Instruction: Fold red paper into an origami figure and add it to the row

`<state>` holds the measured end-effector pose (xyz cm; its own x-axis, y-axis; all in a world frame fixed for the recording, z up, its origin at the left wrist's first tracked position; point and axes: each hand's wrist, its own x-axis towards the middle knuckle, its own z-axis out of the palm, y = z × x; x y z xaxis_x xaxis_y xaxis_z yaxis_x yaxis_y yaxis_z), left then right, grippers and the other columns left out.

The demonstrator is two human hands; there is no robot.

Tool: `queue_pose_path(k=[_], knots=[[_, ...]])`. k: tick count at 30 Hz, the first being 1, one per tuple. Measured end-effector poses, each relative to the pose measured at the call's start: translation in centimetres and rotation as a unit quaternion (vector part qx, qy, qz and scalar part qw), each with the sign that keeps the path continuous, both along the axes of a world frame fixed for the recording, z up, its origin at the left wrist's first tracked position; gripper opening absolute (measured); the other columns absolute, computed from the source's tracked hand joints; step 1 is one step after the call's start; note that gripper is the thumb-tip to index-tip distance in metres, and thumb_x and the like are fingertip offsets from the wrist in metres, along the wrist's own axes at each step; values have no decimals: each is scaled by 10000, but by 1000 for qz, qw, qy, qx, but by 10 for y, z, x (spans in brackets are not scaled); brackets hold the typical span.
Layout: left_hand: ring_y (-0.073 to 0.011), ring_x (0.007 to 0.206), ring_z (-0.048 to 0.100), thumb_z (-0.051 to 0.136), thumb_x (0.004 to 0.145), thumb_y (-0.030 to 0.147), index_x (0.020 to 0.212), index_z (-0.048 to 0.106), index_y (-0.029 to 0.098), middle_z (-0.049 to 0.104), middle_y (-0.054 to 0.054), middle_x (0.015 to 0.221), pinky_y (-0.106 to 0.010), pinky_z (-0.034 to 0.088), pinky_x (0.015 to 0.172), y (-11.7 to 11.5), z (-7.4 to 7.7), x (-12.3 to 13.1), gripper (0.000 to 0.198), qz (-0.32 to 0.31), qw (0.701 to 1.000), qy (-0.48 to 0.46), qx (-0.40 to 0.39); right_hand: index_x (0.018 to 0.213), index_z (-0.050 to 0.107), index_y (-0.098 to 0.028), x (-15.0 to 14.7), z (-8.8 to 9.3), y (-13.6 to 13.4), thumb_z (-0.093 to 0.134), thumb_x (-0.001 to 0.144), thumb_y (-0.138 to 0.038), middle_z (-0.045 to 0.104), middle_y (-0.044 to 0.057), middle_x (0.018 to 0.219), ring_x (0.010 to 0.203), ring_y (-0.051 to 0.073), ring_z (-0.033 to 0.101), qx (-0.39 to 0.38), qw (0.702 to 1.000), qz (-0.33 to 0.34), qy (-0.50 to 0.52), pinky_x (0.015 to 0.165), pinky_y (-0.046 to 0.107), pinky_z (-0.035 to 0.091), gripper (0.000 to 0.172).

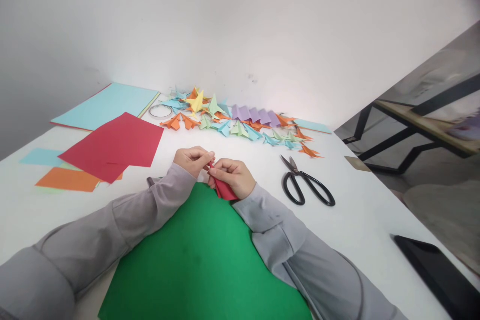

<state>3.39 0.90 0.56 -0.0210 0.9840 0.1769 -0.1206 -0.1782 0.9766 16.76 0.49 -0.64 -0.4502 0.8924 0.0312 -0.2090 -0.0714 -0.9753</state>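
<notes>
Between my two hands is a small folded piece of red paper (226, 191). My left hand (192, 160) pinches its narrow upper tip between thumb and fingers. The wider part sits in my right hand (234, 176), whose thumb presses on it and whose fingers curl behind. Part of the folds is hidden by the fingers. Below the hands lies a large green sheet (195, 255), partly covered by my forearms. To the right of my right hand, black-handled scissors (300, 177) rest on the table with their blades slightly apart.
Several folded paper shapes (240, 115) line the wall side. Red sheets (116, 147) lie at left over orange (69, 179) and blue paper, with a blue stack (108, 106) behind. A tape roll (161, 111) is nearby. A black phone-like slab (437, 270) lies near the right table edge.
</notes>
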Motion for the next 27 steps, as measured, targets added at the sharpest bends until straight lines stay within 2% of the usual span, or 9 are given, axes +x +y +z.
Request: queue_pose_path(k=[3, 6, 10, 17, 27], knots=[[-79, 411, 507, 640, 660, 365, 535, 633, 119, 595, -7, 539, -197, 385, 374, 0, 2, 0, 276, -9, 999, -13, -47, 569, 584, -147, 0, 1, -1, 723, 623, -356, 632, -7, 479, 387, 93, 546, -5, 1000, -9, 6, 396, 204, 434, 256], [-123, 507, 568, 662, 624, 401, 549, 660, 105, 618, -47, 534, -219, 450, 446, 5, -1, -2, 306, -73, 989, -92, -91, 556, 583, -147, 0, 1, 0, 731, 607, -364, 636, -1, 481, 401, 98, 560, -13, 1000, -16, 11, 418, 206, 445, 267], [-134, 525, 582, 770, 453, 275, 572, 695, 100, 642, -46, 557, -243, 492, 495, 11, -8, -4, 224, -121, 978, -145, -86, 562, 586, -149, 2, 0, 1, 738, 591, -377, 632, 0, 473, 395, 104, 559, -27, 999, -29, 12, 400, 207, 440, 275], [-144, 548, 605, 790, 473, 275, 642, 707, 85, 664, -62, 597, -262, 504, 512, 13, -12, -5, 267, -165, 964, -187, -92, 576, 589, -150, 4, -1, 4, 742, 586, -371, 638, -1, 482, 408, 106, 570, -39, 999, -21, 27, 414, 207, 453, 269], [-150, 546, 616, 818, 400, 278, 582, 699, 95, 684, -68, 621, -258, 505, 497, 14, -11, -4, 284, -154, 963, -193, -110, 575, 604, -149, 5, 0, 3, 753, 565, -384, 645, 5, 492, 409, 101, 570, -48, 998, -6, 29, 410, 198, 453, 279]])
